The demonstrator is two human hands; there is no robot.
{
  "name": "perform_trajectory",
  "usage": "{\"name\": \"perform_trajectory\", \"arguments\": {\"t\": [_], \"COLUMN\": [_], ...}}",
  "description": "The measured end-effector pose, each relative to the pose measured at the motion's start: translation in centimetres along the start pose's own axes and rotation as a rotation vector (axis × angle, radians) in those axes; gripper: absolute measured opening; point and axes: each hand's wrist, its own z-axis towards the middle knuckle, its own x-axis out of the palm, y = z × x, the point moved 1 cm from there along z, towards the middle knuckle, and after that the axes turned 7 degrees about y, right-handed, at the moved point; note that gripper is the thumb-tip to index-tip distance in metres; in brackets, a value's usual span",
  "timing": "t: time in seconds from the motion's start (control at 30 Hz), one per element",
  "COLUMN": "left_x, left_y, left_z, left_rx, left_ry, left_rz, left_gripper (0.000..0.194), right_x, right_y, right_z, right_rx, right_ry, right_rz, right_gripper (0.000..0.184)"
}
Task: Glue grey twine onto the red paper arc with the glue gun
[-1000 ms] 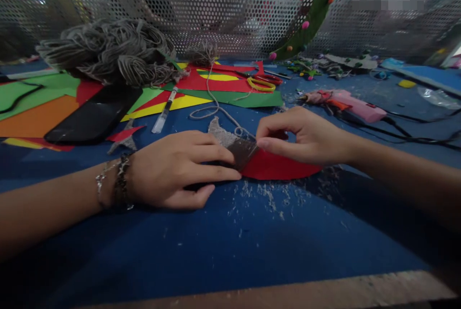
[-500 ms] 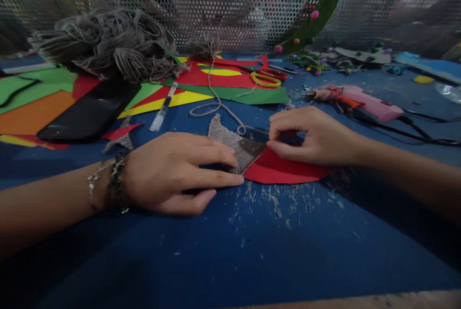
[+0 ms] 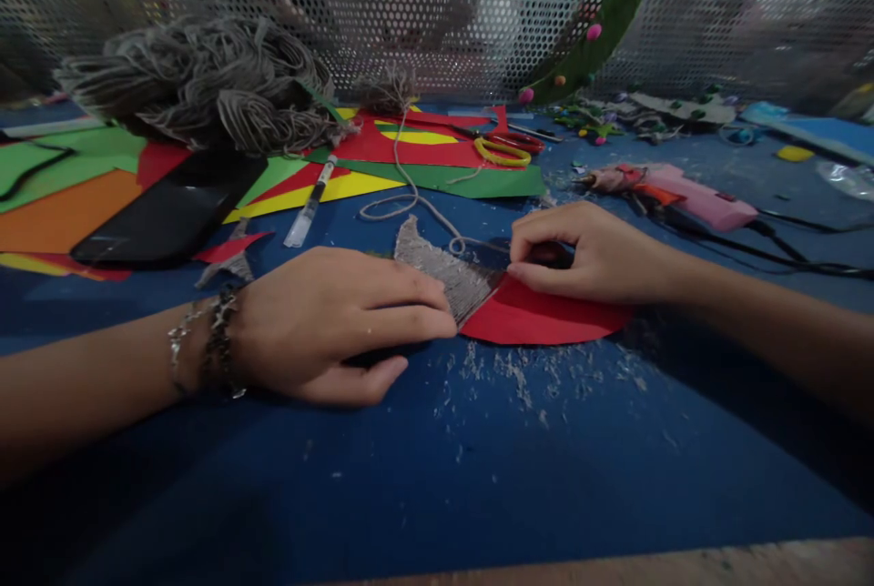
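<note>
A red paper cutout (image 3: 546,313) lies on the blue table, its left part covered by close rows of grey yarn (image 3: 437,263). My left hand (image 3: 341,322) rests palm down with its fingers stretched over the yarn-covered edge, pressing it to the table. Thumb and index finger of my right hand (image 3: 580,249) pinch the loose yarn strand (image 3: 471,243) at the upper edge of the red paper. From there the strand loops back toward the grey bundle. The exact pinch point is partly hidden by the fingers.
A large grey yarn bundle (image 3: 205,85), a black phone (image 3: 170,208), a marker (image 3: 310,204) and coloured paper (image 3: 68,208) lie left and behind. Yellow-handled scissors (image 3: 503,152) lie at the back. A pink glue gun (image 3: 703,195) with a black cable is at right. Glue scraps litter the front.
My left fingers have drawn back slightly to the left, and more of the yarn rows show. My right hand keeps its pinch in nearly the same place.
</note>
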Motion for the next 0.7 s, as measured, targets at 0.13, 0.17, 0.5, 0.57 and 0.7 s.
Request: {"name": "perform_trajectory", "arguments": {"t": [0.13, 0.17, 0.5, 0.57, 0.7], "left_x": [0.22, 0.24, 0.08, 0.22, 0.06], "left_y": [0.25, 0.28, 0.10, 0.10, 0.09], "left_z": [0.03, 0.07, 0.47, 0.37, 0.28], "left_rx": [0.025, 0.038, 0.069, 0.070, 0.079], "left_ry": [-0.038, -0.044, -0.050, -0.066, -0.035], "left_rz": [0.018, 0.024, 0.071, 0.065, 0.067], "left_gripper": [0.035, 0.036, 0.034, 0.035, 0.034], "right_x": [-0.05, -0.09, -0.38, -0.39, -0.36], "right_y": [-0.12, -0.16, -0.68, -0.67, -0.62], "right_z": [0.00, -0.01, -0.15, -0.12, -0.07], "right_rx": [0.023, 0.025, 0.054, 0.055, 0.057], "right_ry": [0.026, 0.035, 0.048, 0.053, 0.054], "right_rz": [0.019, 0.021, 0.002, -0.008, -0.019], "right_gripper": [0.019, 0.019, 0.018, 0.018, 0.020]}}
